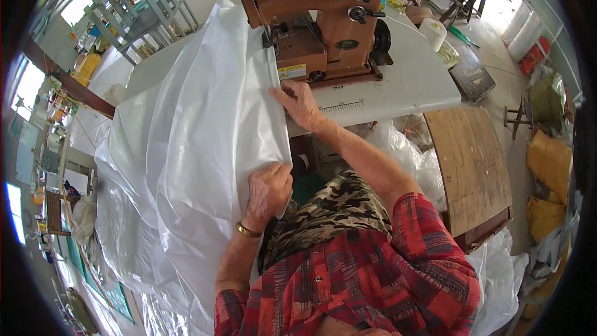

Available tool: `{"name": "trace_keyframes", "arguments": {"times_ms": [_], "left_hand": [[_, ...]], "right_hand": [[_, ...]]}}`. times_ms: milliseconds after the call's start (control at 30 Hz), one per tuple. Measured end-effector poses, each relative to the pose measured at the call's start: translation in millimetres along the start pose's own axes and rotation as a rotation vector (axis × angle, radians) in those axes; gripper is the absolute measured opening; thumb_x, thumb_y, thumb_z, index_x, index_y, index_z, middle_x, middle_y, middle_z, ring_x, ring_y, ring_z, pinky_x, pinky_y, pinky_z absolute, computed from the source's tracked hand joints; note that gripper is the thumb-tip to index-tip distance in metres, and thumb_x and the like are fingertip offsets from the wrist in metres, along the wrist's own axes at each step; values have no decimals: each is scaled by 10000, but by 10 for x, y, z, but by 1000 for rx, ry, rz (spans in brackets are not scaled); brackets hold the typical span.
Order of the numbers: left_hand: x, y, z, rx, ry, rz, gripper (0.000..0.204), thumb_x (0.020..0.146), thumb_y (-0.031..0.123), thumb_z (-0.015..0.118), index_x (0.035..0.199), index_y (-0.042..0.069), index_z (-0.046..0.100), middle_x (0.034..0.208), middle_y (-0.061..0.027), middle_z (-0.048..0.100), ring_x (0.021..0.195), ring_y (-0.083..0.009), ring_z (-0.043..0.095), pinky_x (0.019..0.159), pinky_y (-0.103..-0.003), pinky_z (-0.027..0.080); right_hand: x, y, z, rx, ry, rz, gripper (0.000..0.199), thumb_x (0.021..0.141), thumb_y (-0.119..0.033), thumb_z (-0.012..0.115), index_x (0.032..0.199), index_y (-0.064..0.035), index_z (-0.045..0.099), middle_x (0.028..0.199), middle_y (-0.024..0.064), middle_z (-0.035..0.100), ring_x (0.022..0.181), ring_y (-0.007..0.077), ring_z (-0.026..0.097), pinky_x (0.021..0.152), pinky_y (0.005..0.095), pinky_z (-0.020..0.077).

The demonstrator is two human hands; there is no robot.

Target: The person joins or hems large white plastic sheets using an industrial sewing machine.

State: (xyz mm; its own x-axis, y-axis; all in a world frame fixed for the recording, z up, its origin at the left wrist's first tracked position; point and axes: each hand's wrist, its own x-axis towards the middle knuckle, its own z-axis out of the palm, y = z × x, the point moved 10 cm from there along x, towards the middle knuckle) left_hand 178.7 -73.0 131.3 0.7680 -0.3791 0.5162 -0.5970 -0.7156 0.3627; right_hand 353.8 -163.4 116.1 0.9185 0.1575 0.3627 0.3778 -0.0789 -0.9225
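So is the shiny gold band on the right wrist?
No, the gold band is on the wrist of the left hand, the hand nearer the body on the white sheet.

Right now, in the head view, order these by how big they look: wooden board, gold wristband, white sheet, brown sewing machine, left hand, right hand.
1. White sheet
2. Brown sewing machine, cut off by the top edge
3. Wooden board
4. Left hand and right hand: too alike to rank
5. Gold wristband
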Motion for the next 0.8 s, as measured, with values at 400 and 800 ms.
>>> {"name": "trace_keyframes", "arguments": {"times_ms": [400,800], "left_hand": [[1106,-375,141,353,-104,-26,78,747,40,615,819,50,643,689,-142,616,625,-362,615,569,-456,496],[920,-475,-370,-95,269,-304,279,933,127,582,1189,29,633,1074,-205,647,966,-351,627,791,-409,508]], "right_hand": [[0,71,-91,25,8,60,352,970,-266,594,808,45,574,655,4,469,666,83,399,577,296,401],[69,185,-40,269,58,21,355,984,-291,567,817,22,577,710,15,544,710,81,448,653,268,413]]}}
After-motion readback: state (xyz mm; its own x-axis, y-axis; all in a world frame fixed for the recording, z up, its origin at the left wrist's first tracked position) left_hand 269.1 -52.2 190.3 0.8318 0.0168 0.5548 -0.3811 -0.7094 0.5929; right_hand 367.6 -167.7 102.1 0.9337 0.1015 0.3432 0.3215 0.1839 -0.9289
